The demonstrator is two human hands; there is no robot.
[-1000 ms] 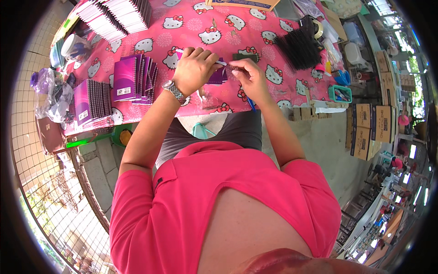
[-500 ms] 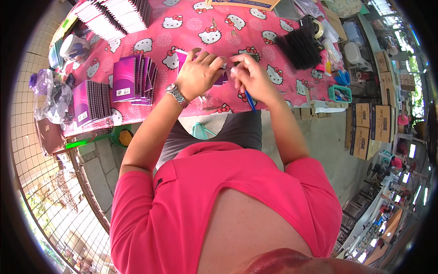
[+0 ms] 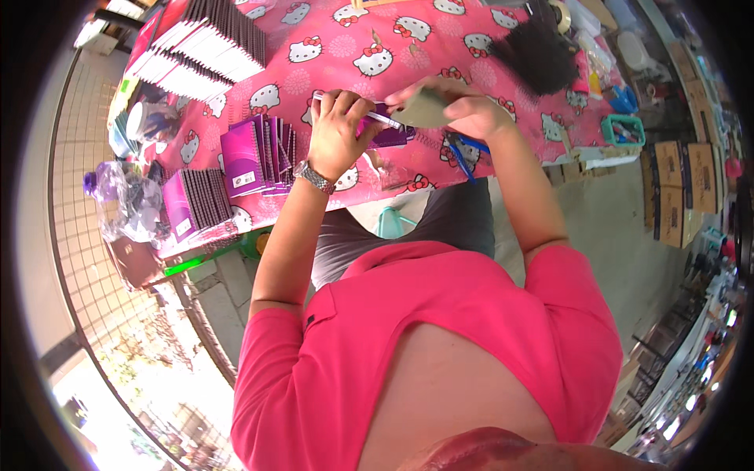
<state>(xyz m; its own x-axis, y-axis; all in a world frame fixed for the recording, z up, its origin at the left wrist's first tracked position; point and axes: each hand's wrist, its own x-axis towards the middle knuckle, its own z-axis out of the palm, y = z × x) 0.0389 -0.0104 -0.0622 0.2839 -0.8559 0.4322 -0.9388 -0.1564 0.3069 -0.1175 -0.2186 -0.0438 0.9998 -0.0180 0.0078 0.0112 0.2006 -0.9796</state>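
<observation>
My left hand [image 3: 338, 132], with a metal watch on its wrist, is closed on a purple notebook [image 3: 386, 135] whose white page edge shows under the fingers. A greyish-green flat piece [image 3: 424, 108], perhaps the notebook's cover, is blurred between the hands. My right hand [image 3: 477, 114] has its thumb and fingers around that piece. Blue-handled pliers [image 3: 465, 155] lie on the table just below the right hand. Left of my left hand stand purple spiral notebooks [image 3: 253, 157], fanned in a row, with another row of notebooks [image 3: 195, 202] nearer the edge.
A pink patterned cloth [image 3: 345, 71] covers the table. Tall notebook stacks [image 3: 208, 51] rise at the far left. Black spiral wires [image 3: 538, 59] lie at the far right, near a green basket [image 3: 623, 130]. A plastic bag [image 3: 129, 200] and cartons [image 3: 679, 184] flank the table.
The whole view has shifted, moving the scene rightward. My right hand has risen from over the blue pliers, which show more now. The greyish-green piece has come up between my hands.
</observation>
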